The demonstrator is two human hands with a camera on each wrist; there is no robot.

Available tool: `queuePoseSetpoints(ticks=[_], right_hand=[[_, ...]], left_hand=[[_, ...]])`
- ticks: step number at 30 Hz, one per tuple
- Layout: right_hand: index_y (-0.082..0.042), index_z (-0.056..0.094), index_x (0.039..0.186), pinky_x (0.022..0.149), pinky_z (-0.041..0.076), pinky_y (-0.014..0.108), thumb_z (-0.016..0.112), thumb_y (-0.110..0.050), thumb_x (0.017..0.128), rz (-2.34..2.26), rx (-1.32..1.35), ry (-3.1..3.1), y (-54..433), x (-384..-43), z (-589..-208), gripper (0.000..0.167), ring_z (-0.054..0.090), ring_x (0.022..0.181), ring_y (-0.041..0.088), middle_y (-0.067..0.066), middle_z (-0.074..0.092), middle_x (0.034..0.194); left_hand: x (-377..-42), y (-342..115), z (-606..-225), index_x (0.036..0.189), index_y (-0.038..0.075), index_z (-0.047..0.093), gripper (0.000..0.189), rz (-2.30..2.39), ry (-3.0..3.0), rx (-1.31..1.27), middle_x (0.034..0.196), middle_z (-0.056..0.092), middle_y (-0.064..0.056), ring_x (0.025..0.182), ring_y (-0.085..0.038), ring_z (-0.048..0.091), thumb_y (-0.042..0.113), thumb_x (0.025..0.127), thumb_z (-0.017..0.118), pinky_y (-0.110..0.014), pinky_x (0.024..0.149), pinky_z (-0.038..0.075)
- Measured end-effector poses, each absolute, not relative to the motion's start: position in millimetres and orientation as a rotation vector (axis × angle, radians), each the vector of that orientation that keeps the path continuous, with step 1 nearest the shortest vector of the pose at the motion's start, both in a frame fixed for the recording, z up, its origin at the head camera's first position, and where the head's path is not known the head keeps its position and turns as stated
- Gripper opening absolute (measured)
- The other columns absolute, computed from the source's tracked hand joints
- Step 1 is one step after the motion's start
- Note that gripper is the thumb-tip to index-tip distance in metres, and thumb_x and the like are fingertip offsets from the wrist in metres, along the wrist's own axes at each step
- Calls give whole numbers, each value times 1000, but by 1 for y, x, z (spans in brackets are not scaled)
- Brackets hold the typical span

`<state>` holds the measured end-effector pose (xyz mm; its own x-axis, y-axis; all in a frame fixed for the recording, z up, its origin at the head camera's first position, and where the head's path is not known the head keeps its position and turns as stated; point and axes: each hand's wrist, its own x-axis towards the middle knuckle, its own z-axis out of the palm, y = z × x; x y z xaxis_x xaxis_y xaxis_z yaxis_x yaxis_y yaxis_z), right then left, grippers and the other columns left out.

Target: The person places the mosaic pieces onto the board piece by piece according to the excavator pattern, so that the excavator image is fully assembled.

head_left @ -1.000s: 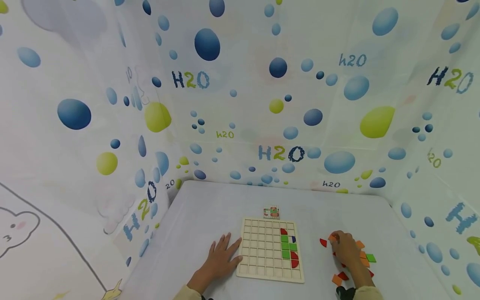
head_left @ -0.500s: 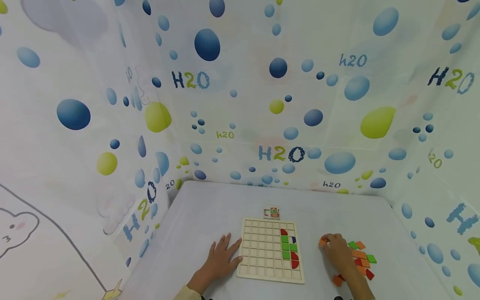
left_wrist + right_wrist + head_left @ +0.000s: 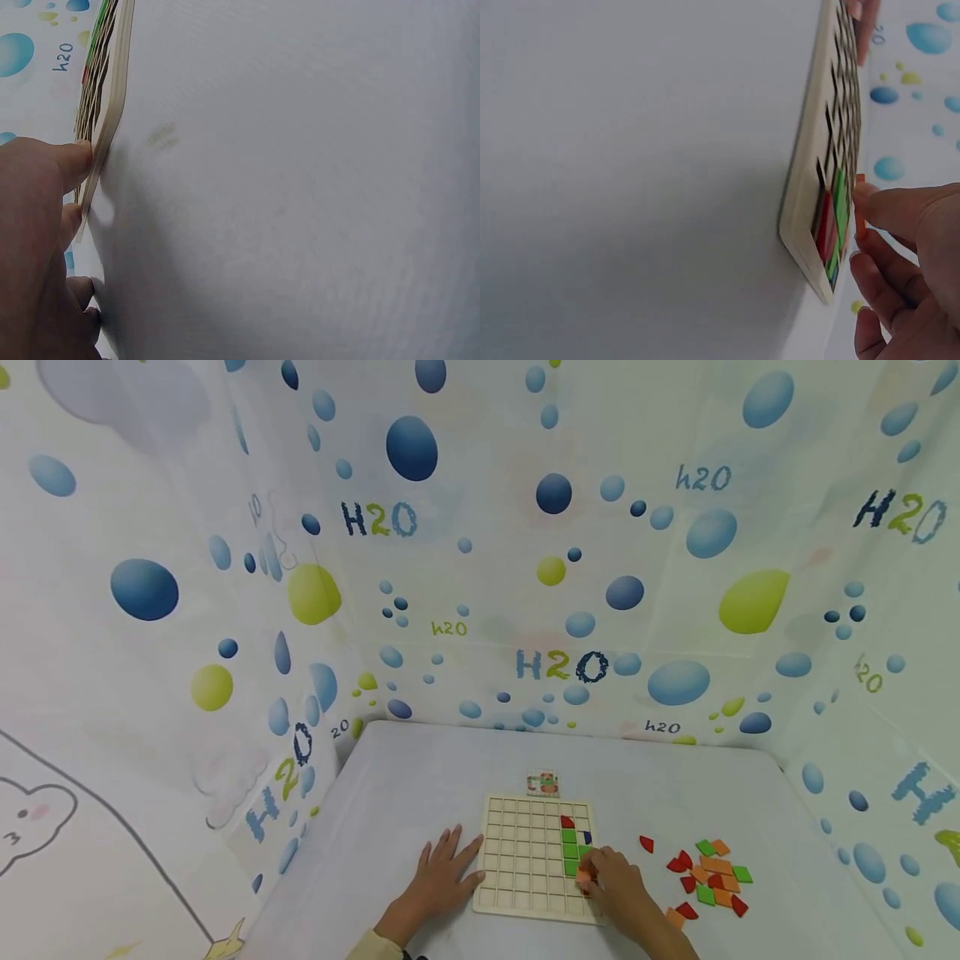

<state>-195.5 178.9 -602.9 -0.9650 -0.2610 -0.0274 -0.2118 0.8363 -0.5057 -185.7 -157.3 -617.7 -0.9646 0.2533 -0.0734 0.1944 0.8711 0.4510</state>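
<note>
A pale wooden grid board (image 3: 517, 860) lies on the white table, with green square tiles (image 3: 571, 852), a red quarter-round tile (image 3: 567, 822) and a blue piece (image 3: 587, 837) in cells along its right side. My left hand (image 3: 442, 877) is spread flat at the left edge, thumb and fingertips touching the rim. Over the lower right cells, my right hand (image 3: 617, 889) pinches an orange tile (image 3: 860, 206) between thumb and fingers. In the head view that hand covers part of the red tiles below the green ones.
Loose orange, green and red tiles (image 3: 716, 865) are scattered on the table to the right. One red tile (image 3: 647, 843) lies apart, nearer the board. A small picture card (image 3: 543, 783) sits just beyond the board's far edge. Patterned sheets (image 3: 480, 568) surround the table.
My right hand has moved left from the loose tiles to the board, carrying the orange tile. More of the pile now shows. The left hand has stayed at the board's edge.
</note>
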Motion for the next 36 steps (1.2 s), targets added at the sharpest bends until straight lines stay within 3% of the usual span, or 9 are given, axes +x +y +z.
queuePoseSetpoints(ticks=[7, 21, 36], right_hand=[[-27, 67, 96, 73, 32, 34, 81, -27, 93, -707, -542, 2946, 171, -187, -610, 15, 46, 91, 13, -13, 54, 92], [-26, 73, 100, 77, 38, 36, 83, -27, 92, -651, -540, 2945, 171, -190, -608, 13, 52, 97, 15, -11, 66, 101], [-28, 74, 99, 77, 39, 35, 86, -28, 89, -682, -574, 3007, 170, -187, -615, 15, 54, 97, 14, -12, 65, 102]], left_hand=[[-185, -156, -617, 161, 20, 46, 64, 687, 2909, 343, 171, 29, -23, 158, -48, 24, 51, 106, 57, -74, 123, 15], [-186, -157, -620, 161, 20, 46, 64, 709, 2912, 355, 171, 28, -24, 158, -49, 23, 50, 106, 56, -75, 123, 13], [-185, -158, -621, 161, 20, 46, 63, 707, 2914, 353, 171, 29, -23, 158, -48, 23, 50, 106, 57, -75, 123, 14]])
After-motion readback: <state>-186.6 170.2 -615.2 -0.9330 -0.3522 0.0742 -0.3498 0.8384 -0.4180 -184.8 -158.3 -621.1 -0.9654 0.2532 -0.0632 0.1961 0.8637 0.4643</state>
